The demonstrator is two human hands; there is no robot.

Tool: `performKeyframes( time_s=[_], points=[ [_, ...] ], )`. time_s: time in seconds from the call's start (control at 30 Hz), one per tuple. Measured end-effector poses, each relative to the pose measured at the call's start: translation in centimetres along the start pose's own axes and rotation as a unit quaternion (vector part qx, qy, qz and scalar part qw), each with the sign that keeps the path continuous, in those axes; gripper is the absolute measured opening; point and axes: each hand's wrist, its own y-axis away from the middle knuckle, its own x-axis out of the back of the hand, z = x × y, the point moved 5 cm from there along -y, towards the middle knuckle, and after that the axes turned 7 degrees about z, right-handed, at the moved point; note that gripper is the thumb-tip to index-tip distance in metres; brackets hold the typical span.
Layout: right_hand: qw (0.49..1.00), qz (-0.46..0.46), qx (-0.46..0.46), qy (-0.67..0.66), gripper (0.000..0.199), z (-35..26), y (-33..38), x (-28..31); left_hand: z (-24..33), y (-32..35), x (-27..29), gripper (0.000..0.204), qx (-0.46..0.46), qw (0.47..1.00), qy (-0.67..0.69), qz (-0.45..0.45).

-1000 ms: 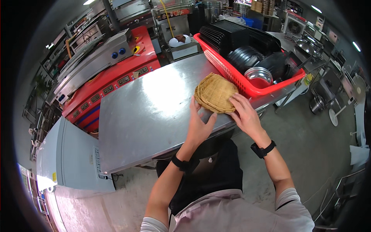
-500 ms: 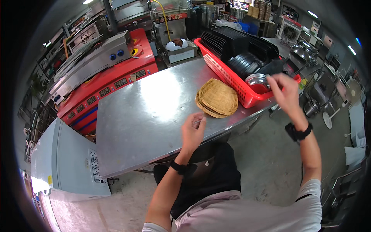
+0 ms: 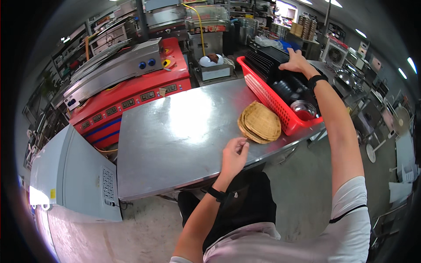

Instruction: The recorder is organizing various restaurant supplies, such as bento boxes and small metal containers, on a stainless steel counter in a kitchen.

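Observation:
My right hand (image 3: 299, 62) reaches over the far part of a long red plastic basket (image 3: 265, 89), its thumb and fingers spread above black rectangular trays (image 3: 259, 61). I cannot tell whether the fingertips touch the trays. Black round dishes (image 3: 293, 90) and shiny metal bowls (image 3: 303, 108) fill the nearer part of the basket. My left hand (image 3: 234, 157) hovers by the table's front edge with loosely bent fingers, thumb and index apart, nothing visible between them. Just beyond its fingertips lies a small stack of woven bamboo trays (image 3: 262, 122), left of the basket.
The basket stands at the right end of a stainless steel table (image 3: 153, 149). A red counter with a steel appliance (image 3: 144, 90) is behind the table's left side. A pale grey cabinet (image 3: 74, 175) stands at the left. A white fan (image 3: 372, 144) is on the right-hand floor.
My right hand has gone from the metal bowls at the basket's near end to the black trays farther back. My left hand stays near the bamboo trays. The whole view has shifted slightly.

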Motion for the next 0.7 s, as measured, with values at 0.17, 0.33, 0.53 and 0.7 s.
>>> performKeyframes(
  time_s=[0.17, 0.33, 0.53, 0.7],
  points=[
    [0.998, -0.01, -0.055, -0.019, 0.136, 0.5, -0.6, -2.2, 0.0, -0.1, -0.1, 0.026, -0.017, 1.0, 0.012, 0.003],
    [0.998, 0.02, 0.005, -0.059, 0.127, 1.0, -1.0, -2.5, -0.3, -0.2, -0.2, 0.025, 0.014, 1.0, 0.013, -0.014],
    [0.998, 0.043, -0.011, -0.042, 0.112, 1.0, -0.7, -2.2, 0.7, 0.0, -0.1, 0.025, 0.002, 1.0, 0.008, -0.016],
    [0.997, 0.076, -0.002, -0.025, 0.105, 0.0, -0.3, -1.4, 1.3, 0.1, 0.0, 0.024, -0.009, 1.0, -0.002, -0.016]
  ],
)
